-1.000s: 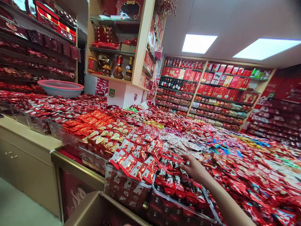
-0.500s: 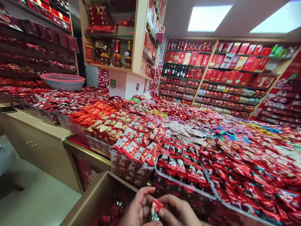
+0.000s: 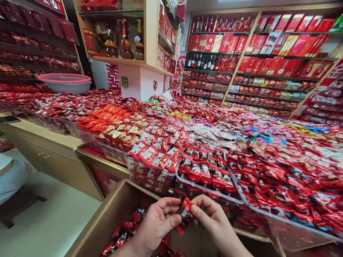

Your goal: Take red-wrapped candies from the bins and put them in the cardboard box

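Between my two hands, over an open cardboard box (image 3: 92, 223), is one small red-and-black wrapped candy (image 3: 185, 212). My right hand (image 3: 211, 219) pinches its right side between thumb and fingers. At its left edge, the thumb and bent fingers of my left hand (image 3: 157, 223) close on the wrapper. More candies of the same look (image 3: 123, 233) lie loose inside the box below. Just beyond my hands stands a clear plastic bin (image 3: 211, 191) holding similar red-and-black packets in rows. Left of it, another clear bin (image 3: 150, 178) is heaped with red-and-white packets.
Heaps of wrapped sweets (image 3: 284, 171) spread right and back across the display. A pink-and-blue basin (image 3: 64, 84) rests at the back left. Wall shelves (image 3: 222, 53) carry bottles and boxes. At the left edge, part of a seated person (image 3: 13, 175) shows near a dark stool (image 3: 24, 207).
My view has tilted down, so more of the box shows. Both hands appear higher in the picture, and the candy between them is turned to show its dark, printed face.
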The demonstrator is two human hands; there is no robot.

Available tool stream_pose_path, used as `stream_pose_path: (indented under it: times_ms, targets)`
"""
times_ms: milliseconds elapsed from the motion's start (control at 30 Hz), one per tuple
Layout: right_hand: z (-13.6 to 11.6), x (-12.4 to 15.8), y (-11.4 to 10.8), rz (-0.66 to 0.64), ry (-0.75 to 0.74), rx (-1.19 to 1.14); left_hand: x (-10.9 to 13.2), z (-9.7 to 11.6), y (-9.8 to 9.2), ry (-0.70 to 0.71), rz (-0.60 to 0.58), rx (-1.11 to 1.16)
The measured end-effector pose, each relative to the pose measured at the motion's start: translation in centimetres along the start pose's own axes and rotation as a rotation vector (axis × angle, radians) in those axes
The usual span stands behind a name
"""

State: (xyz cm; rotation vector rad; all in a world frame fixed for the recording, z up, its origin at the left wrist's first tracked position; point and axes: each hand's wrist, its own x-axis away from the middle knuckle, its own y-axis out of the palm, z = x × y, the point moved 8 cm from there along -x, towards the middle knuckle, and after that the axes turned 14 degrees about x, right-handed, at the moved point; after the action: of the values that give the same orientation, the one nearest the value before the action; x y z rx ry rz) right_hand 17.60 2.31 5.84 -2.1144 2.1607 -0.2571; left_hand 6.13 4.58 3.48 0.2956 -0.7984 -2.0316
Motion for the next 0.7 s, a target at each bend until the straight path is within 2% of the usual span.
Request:
stream_pose_path:
  times_ms: [67, 233, 300, 400, 467, 567, 700]
  targets:
    - [-0.2, 0.1, -0.1, 0.009, -0.034, -0.003, 0.1, 0.0, -0.1, -0.036, 0.033, 0.054]
    - [-0.8, 0.4, 0.0, -0.020, -0.136, -0.012, 1.0, -1.9, 1.0, -0.331, -0.004, 0.221]
    - [-0.3, 0.3, -0.1, 0.006, -0.092, -0.045, 0.8, -1.6, 0.7, -0.259, 0.035, 0.210]
    - [0.9, 0.1, 0.1, 0.023, 0.027, -0.152, 0.4, 0.2, 0.0, -0.003, 0.103, 0.082]
    - [1.1, 0.1, 0.5, -0.012, 0.049, -0.194, 0.3, 1.0, -0.1, 0.097, 0.106, -0.017]
    - [1.0, 0.0, 0.6, -0.018, 0.034, -0.124, 0.4, 1.1, -0.1, 0.123, 0.070, -0.059]
    - [0.9, -0.1, 0.2, 0.036, 0.007, -0.086, 0.6, 0.1, 0.4, 0.068, -0.058, -0.060]
